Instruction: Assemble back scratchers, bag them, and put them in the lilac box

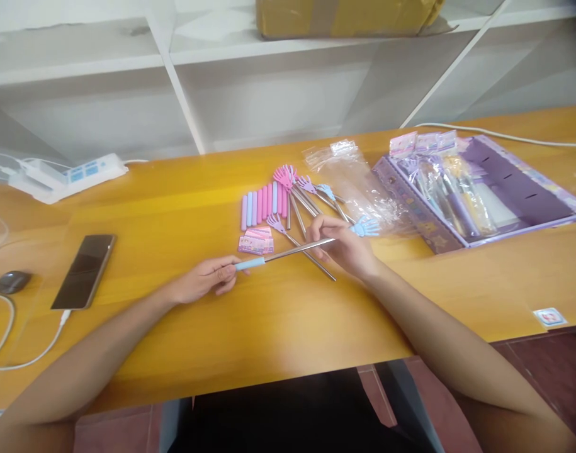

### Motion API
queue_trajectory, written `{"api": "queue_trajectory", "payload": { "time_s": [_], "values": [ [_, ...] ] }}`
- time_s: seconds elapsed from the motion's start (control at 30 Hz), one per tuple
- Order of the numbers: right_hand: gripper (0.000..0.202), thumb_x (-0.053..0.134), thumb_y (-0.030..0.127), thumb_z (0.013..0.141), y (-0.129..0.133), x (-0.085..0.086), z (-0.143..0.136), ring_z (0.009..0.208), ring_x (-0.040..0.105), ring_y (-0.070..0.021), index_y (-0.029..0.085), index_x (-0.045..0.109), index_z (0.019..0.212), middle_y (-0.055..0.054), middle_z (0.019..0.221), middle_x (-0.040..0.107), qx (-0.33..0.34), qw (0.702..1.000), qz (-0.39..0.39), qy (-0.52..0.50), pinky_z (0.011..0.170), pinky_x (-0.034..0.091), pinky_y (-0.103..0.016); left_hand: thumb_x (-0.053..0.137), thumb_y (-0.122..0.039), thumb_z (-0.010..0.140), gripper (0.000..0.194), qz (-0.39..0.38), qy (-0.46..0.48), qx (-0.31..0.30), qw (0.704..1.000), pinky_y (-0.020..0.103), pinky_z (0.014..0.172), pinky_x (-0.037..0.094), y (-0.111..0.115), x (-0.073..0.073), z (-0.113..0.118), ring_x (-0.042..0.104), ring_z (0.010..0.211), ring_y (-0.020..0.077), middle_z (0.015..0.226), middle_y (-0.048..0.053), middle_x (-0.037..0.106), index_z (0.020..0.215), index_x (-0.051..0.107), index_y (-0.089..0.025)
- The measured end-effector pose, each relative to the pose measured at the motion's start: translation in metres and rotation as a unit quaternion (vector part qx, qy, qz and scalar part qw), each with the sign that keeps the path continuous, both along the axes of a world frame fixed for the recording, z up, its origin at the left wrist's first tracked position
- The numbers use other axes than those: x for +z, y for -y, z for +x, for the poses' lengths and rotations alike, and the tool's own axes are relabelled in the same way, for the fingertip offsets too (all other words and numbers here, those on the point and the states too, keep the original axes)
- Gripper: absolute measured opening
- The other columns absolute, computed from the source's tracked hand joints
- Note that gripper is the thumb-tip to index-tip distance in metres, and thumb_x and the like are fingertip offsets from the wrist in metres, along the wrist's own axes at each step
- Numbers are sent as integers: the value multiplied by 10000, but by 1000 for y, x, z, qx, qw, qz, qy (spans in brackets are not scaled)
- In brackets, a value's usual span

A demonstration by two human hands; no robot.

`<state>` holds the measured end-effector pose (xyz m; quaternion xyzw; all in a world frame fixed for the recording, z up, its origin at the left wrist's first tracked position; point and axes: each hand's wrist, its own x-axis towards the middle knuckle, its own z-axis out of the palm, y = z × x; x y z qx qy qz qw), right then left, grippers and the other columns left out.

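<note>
The blue scratcher (299, 250) is mid-frame, held up at a slant over the surface (212, 352). L hand (205, 280): fingers pinching its blue grip (250, 263). R hand (347, 248): fingers curled round the metal rod close to the blue head (366, 226).

Handling, my est.: v. light; rod stiff & slim, smooth so prob. slippery, could spin in the fingers. Grip looks a bit soft, gives better purchase. Head's thin prongs = weakest part, might bend or snap, so don't squeeze there. Best hold: one hand on the grip, the other on the rod just below the head.

Counts: 1 scratcher in hand. Loose grips (264, 204) in a row, ctr of frame: approx. 9, pink/blue/purple; R end overlapped, exact no. unclear. Other heads on the surface: 2 purple ones (275, 222), 1 blue one (326, 190), plus a pink cluster (285, 177), at least 2, overlapping. Cards (256, 241): small stack, can't count. Clear bags (358, 182), upper right of ctr: heaped, no. unclear. Purple box (434, 233), right of frame: 1, w/ approx. 3 bagged scratchers (451, 198). Far left: 1 phone (84, 272), 1 mouse (12, 282), 1 power strip (70, 178).
</note>
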<state>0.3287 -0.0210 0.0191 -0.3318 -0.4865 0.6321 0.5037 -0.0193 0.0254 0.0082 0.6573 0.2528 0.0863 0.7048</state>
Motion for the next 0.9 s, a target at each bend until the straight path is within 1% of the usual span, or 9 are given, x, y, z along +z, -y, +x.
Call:
{"api": "queue_trajectory", "payload": {
  "time_s": [0.1, 0.2, 0.27, 0.33, 0.4, 0.5, 0.6, 0.77, 0.9],
  "values": [
    [220, 603, 355, 952, 1, 0, 0, 534, 525, -131, 174, 612, 828, -15, 633, 603, 0, 1000, 9, 2, 486, 400, -239, 433, -447, 1139, 367, 11, -9, -8, 1000, 282, 627, 335, 0, 2, -1, 402, 599, 123, 692, -53, 497, 1233, 630, -152],
    [227, 595, 356, 965, 2, 0, 0, 536, 526, -130, 172, 620, 834, -18, 645, 611, -1, 1000, 14, 7, 489, 402, -240, 439, -458, 1135, 372, -2, -4, -7, 1000, 284, 622, 335, 0, 2, -1, 407, 603, 128, 699, -49, 495, 1226, 629, -151],
    [229, 586, 352, 974, 2, 1, -1, 528, 523, -126, 172, 624, 839, -17, 649, 614, 2, 1000, 12, 10, 483, 397, -238, 431, -482, 1131, 400, -27, 9, 5, 1000, 286, 606, 316, 0, 0, -1, 409, 599, 130, 705, -52, 452, 1218, 630, -146],
    [229, 585, 356, 974, 2, 1, -2, 523, 520, -126, 175, 620, 838, -15, 650, 612, 3, 1000, 9, 10, 476, 390, -237, 422, -503, 1127, 421, -60, 32, 26, 997, 288, 588, 293, 1, -3, 0, 405, 584, 131, 699, -67, 377, 1238, 617, -147],
    [232, 592, 366, 971, 2, 0, -3, 525, 517, -128, 179, 613, 834, -14, 651, 610, 1, 1000, 5, 10, 475, 389, -238, 436, -496, 1123, 409, -84, 56, 43, 994, 286, 575, 279, 1, -6, 0, 397, 565, 126, 688, -80, 328, 1265, 598, -149],
    [238, 606, 380, 967, 2, -4, -4, 516, 497, -125, 184, 605, 833, -7, 650, 599, -2, 1000, -1, 8, 480, 391, -241, 505, -471, 1108, 375, -87, 63, 47, 993, 276, 559, 258, 2, -6, 2, 384, 552, 113, 681, -82, 363, 1281, 578, -147],
    [233, 606, 378, 968, 2, -8, -6, 504, 473, -118, 186, 603, 837, 1, 656, 584, -5, 1000, -6, -6, 486, 388, -243, 545, -484, 1094, 400, -84, 61, 43, 994, 271, 547, 230, 2, -2, 4, 361, 552, 104, 679, -79, 394, 1289, 571, -136],
    [225, 590, 377, 979, 2, -10, -9, 510, 477, -119, 186, 609, 860, 7, 648, 565, 4, 1000, -3, -27, 486, 363, -237, 558, -479, 1089, 398, -102, 65, 37, 992, 272, 545, 216, 1, -1, 4, 357, 552, 102, 681, -78, 387, 1286, 572, -133],
    [245, 590, 397, 975, 4, -8, -11, 507, 479, -119, 183, 598, 855, 7, 650, 563, 7, 1000, 7, -17, 500, 360, -249, 513, -470, 1109, 378, -91, 56, 23, 994, 279, 554, 226, 2, -2, 2, 359, 564, 110, 697, -74, 382, 1291, 562, -142]
  ]
}}
